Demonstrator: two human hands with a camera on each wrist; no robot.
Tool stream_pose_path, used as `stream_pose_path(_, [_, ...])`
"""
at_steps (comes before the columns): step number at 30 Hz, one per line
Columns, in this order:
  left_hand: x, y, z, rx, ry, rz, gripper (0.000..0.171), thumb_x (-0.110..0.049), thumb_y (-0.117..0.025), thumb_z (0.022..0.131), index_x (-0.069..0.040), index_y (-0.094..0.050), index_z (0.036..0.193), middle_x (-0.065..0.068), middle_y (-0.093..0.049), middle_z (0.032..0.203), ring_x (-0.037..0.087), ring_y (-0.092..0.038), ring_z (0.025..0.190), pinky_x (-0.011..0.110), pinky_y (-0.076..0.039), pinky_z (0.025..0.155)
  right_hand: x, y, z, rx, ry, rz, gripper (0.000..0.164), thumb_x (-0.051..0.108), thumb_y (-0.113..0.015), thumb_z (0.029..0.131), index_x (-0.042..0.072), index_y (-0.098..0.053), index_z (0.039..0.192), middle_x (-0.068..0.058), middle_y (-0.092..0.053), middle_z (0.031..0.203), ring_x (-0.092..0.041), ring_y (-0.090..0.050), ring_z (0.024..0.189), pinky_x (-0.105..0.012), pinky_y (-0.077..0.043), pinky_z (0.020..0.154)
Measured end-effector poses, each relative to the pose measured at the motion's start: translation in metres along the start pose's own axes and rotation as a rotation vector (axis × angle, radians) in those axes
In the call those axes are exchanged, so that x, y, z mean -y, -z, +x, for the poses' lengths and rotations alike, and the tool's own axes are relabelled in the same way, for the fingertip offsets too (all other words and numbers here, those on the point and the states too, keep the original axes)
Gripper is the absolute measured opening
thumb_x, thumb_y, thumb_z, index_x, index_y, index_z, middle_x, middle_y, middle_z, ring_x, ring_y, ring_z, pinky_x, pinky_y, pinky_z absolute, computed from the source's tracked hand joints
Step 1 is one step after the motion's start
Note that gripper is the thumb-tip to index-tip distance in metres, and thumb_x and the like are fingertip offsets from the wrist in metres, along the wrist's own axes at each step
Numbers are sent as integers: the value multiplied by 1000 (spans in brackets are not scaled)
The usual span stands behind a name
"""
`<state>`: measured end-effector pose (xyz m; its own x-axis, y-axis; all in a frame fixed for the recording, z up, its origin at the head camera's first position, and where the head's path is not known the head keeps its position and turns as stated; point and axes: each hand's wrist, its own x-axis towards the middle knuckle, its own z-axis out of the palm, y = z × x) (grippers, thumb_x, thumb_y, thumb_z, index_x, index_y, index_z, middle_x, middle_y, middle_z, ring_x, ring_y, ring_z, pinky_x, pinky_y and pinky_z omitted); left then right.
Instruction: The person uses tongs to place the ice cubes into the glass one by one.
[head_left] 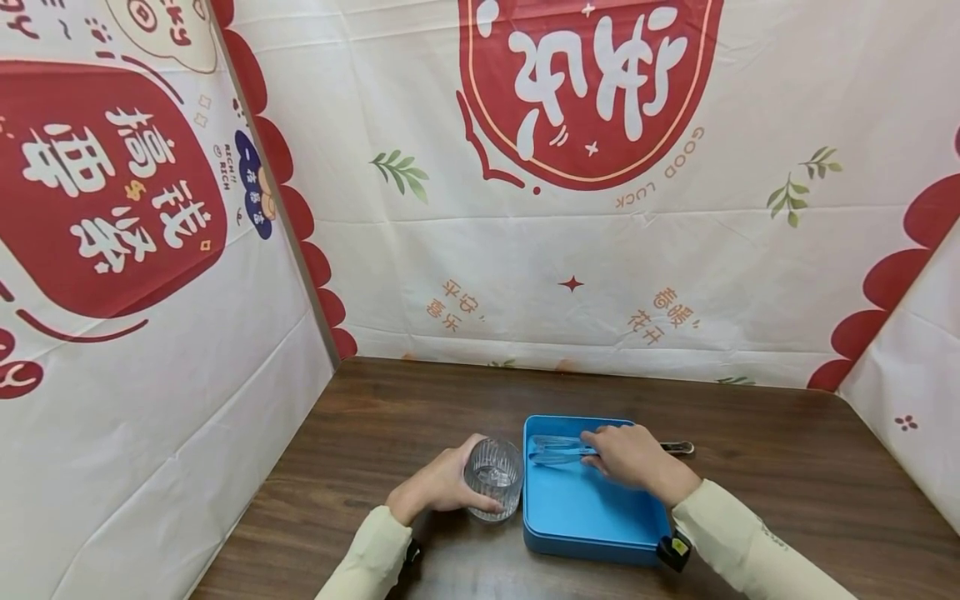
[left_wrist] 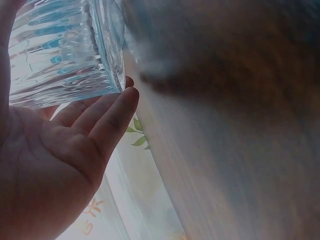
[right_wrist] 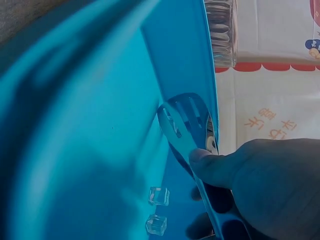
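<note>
My left hand (head_left: pixel 444 481) grips a clear ribbed glass (head_left: pixel 495 483) beside the left wall of a blue tray (head_left: pixel 581 504). Its thumb lies along the near side and the fingers along the far side. In the left wrist view the glass (left_wrist: pixel 60 60) rests within the spread hand. Over the tray's far part, my right hand (head_left: pixel 633 457) holds a pair of slotted tongs (head_left: pixel 679 447), their heads pointing left and apart. Two clear cubes, one an ice-like cube (right_wrist: pixel 159 196), the other a similar cube (right_wrist: pixel 156 225), lie in the tray near the tongs.
The tray stands on a dark wood-grain table (head_left: pixel 360 433). A white printed cloth (head_left: pixel 525 275) with red scallops hangs behind the table and along both sides. The tongs' handle end reaches past the tray's right rim.
</note>
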<state>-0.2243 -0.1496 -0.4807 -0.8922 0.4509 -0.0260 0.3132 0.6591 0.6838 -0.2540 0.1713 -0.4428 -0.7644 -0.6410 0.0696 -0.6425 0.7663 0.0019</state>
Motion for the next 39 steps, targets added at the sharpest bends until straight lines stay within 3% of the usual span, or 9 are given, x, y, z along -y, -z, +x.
stream_pose_path(18, [0,0,0,-1,-3,5,83,-49,-89,66,-25,-45,132,-2,-65,108,9,-60,94,31,-50,83,3,-8,-5,-82,60,1,22,29,-69,92,11,-71,104,-2,-68,77,-13,-60,58,-28,-49,51])
stream_pose_path(27, [1,-1,0,2,-7,6,84,-49,-89,67,-24,-45,133,-3,-64,109,9,-60,95,31,-50,83,4,-8,-7,-140,95,-18,15,29,-72,90,17,-66,87,4,-57,63,-7,-48,49,-22,-38,45])
stream_pose_path(39, [1,-1,0,3,-11,-6,84,-48,-89,67,-24,-44,134,-3,-64,110,8,-60,94,30,-50,83,4,-13,-9,-205,110,-49,15,29,-74,88,18,-64,85,4,-56,62,-8,-45,47,-19,-32,44])
